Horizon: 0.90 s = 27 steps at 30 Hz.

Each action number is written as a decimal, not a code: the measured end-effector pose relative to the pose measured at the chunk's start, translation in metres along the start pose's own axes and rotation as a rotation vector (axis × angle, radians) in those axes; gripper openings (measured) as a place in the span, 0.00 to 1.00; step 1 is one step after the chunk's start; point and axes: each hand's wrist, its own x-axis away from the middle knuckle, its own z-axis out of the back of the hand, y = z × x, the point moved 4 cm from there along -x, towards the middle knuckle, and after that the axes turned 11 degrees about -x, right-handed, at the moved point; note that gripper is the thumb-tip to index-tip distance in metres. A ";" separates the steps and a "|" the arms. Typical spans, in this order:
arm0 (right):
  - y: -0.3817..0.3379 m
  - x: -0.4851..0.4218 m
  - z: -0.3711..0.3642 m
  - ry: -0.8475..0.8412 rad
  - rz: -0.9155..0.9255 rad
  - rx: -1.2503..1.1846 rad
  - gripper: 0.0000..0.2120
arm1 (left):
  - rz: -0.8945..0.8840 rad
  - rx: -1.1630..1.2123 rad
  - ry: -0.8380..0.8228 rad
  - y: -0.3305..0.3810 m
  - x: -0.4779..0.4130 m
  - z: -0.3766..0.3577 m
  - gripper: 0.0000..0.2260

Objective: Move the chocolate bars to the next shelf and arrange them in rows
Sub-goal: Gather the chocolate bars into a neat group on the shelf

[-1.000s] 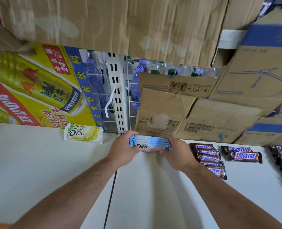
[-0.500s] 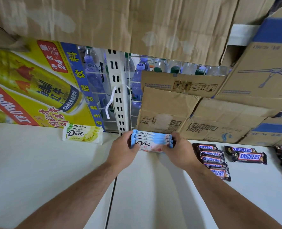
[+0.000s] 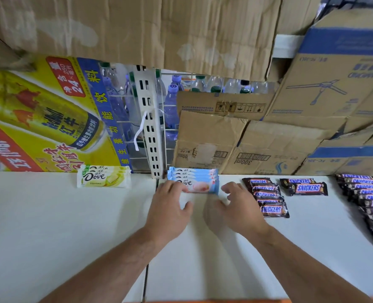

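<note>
A stack of blue Dove chocolate bars (image 3: 199, 180) lies on the white shelf (image 3: 203, 248) against the back, just right of the slotted upright. My left hand (image 3: 170, 206) hovers in front of the stack's left end, fingers relaxed, fingertips overlapping the front bar. My right hand (image 3: 235, 206) is blurred just right of and below the stack, fingers spread, holding nothing. A yellow Dove bar (image 3: 103, 177) lies alone on the left shelf section (image 3: 50, 226). Brown Snickers bars sit to the right in a column (image 3: 266, 196), a pair (image 3: 303, 186) and a long row (image 3: 369, 202).
A slotted white upright (image 3: 150, 127) and a seam (image 3: 146, 278) divide the two shelf sections. Cardboard boxes (image 3: 246, 138) line the back on the right, a yellow drink carton (image 3: 39, 119) on the left. Water bottles (image 3: 172, 110) stand behind a wire grid.
Both hands pushed the blue Dove stack back against the rear, then let go and drew back toward me. The stack now rests on the shelf by itself.
</note>
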 end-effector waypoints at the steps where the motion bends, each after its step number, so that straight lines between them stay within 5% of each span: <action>1: -0.001 0.009 0.000 -0.027 0.032 0.068 0.16 | -0.059 -0.018 -0.102 0.010 0.001 -0.002 0.13; 6: 0.001 0.042 0.007 -0.071 0.223 0.154 0.11 | -0.186 -0.043 -0.403 0.048 0.007 -0.021 0.17; 15: 0.038 0.044 0.063 -0.017 0.159 0.167 0.14 | -0.162 -0.022 -0.452 0.094 0.000 -0.048 0.19; 18: 0.053 0.034 0.088 -0.012 0.211 0.120 0.30 | -0.017 0.125 -0.508 0.114 -0.009 -0.064 0.26; 23: 0.090 -0.006 0.115 -0.253 0.289 0.313 0.46 | 0.216 0.340 -0.558 0.143 -0.021 -0.087 0.45; 27: 0.096 -0.046 0.122 -0.435 0.310 0.430 0.56 | 0.287 0.373 -0.575 0.143 -0.025 -0.092 0.48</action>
